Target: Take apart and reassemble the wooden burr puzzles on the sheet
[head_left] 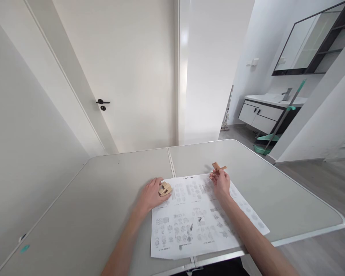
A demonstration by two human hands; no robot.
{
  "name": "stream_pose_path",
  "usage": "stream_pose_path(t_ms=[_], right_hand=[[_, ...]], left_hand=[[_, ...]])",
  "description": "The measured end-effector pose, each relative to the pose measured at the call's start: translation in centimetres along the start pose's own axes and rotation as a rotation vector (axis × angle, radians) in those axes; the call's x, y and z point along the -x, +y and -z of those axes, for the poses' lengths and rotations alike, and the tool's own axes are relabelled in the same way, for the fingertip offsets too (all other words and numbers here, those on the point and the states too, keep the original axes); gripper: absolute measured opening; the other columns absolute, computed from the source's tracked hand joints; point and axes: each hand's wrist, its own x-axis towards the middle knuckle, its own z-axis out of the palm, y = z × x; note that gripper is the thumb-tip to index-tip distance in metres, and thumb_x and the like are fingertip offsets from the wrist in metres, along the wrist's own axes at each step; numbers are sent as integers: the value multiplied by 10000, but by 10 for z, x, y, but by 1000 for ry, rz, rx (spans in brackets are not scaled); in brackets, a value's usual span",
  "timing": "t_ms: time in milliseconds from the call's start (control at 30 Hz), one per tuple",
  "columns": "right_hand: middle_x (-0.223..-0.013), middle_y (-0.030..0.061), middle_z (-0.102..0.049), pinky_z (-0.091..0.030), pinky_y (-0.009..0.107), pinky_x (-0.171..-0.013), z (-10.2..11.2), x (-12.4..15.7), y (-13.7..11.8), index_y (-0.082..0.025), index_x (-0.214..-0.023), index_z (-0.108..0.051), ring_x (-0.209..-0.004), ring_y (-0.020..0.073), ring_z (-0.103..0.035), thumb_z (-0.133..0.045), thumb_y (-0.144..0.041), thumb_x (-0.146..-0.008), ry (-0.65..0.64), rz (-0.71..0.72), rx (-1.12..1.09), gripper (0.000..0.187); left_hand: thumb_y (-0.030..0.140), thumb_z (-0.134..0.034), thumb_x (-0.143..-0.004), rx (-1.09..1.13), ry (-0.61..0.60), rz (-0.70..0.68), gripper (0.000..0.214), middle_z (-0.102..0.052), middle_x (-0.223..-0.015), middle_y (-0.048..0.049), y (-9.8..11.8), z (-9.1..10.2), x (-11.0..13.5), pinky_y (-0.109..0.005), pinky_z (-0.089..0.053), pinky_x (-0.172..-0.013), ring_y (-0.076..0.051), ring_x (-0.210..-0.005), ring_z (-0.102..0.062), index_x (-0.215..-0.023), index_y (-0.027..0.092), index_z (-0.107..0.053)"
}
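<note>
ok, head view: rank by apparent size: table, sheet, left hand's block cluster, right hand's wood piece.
1. Table
2. Sheet
3. Block cluster, wood piece: too alike to rank, both partly covered

The bare left forearm (pixel 125 234) and right forearm (pixel 248 230) reach forward. The left hand (pixel 151 194) curves, thumb and fingers spread apart; the right hand (pixel 221 183) pinches, fingers bent.
</note>
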Motion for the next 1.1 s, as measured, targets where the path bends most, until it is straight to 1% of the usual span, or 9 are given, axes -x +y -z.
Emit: stream_pose_path(t_ms=[167,300,400,533,633,700,833,1000,1100], right_hand=[[-732,-51,-652,-430,208,-394,-3,9,-5,-248,-983,-486,-507,124,-617,-711,-458,-801,37,-6,40,359],[-708,-79,-613,-361,210,-366,-14,27,-8,-281,-1093,-464,-438,117,-558,-695,-441,-843,-50,79,175,377],[-694,-68,-586,-393,231,-429,-25,46,-12,-259,-1101,-511,-468,111,-522,-665,-446,-889,-304,183,330,321],[-905,31,-657,-518,315,-695,-33,72,-15,-225,-1090,-624,-796,187,-626,-668,-462,-909,-887,283,668,302],[-1190,88,-615,-519,412,-908,-33,85,-10,-263,-1294,-592,-1065,270,-596,-856,-475,-738,-1180,376,851,651],[-1266,106,-561,-493,456,-987,-31,88,-4,-277,-1335,-581,-1172,309,-550,-920,-469,-652,-1265,426,909,786],[-1239,99,-575,-488,451,-982,-30,86,2,-258,-1232,-609,-1153,302,-564,-896,-384,-683,-1240,458,896,632],[-1159,62,-653,-498,382,-880,-33,82,-6,-252,-1224,-561,-992,237,-615,-803,-328,-758,-1039,297,779,531],[-1087,46,-649,-487,354,-856,-35,81,-12,-257,-1261,-554,-965,219,-608,-797,-396,-787,-975,165,643,550]], left_hand=[[686,-730,-729,179,-121,32,791,-578,-1346,-84,13,-1,2,-355,-514,-783,-237,-894,-665,-1370,273,-519],[655,-853,-593,349,-274,-39,1035,-544,-1380,-75,9,6,4,-327,-519,-702,-180,-762,-632,-1475,314,-432],[631,-904,-508,346,-309,-73,1070,-535,-1366,-75,2,9,3,-326,-512,-712,-194,-808,-622,-1438,305,-487],[635,-895,-517,267,-287,-77,881,-539,-1310,-68,-3,8,2,-324,-492,-713,-210,-842,-600,-1280,288,-624],[614,-870,-587,252,-280,-103,699,-578,-1196,-45,-3,5,1,-311,-476,-699,-194,-807,-583,-1168,277,-676],[593,-877,-595,274,-280,-124,664,-595,-1136,-30,-3,4,1,-311,-480,-711,-184,-790,-576,-1144,275,-681],[546,-913,-571,392,-283,-104,675,-600,-1143,-29,-2,7,-3,-320,-512,-752,-178,-810,-603,-1148,281,-686],[456,-885,-683,688,-165,-48,682,-653,-1110,-54,8,11,-6,-353,-520,-865,-201,-908,-636,-1282,277,-613],[414,-865,-733,893,-189,-11,737,-709,-983,-46,18,5,-5,-366,-510,-891,-226,-966,-657,-1371,263,-531]])
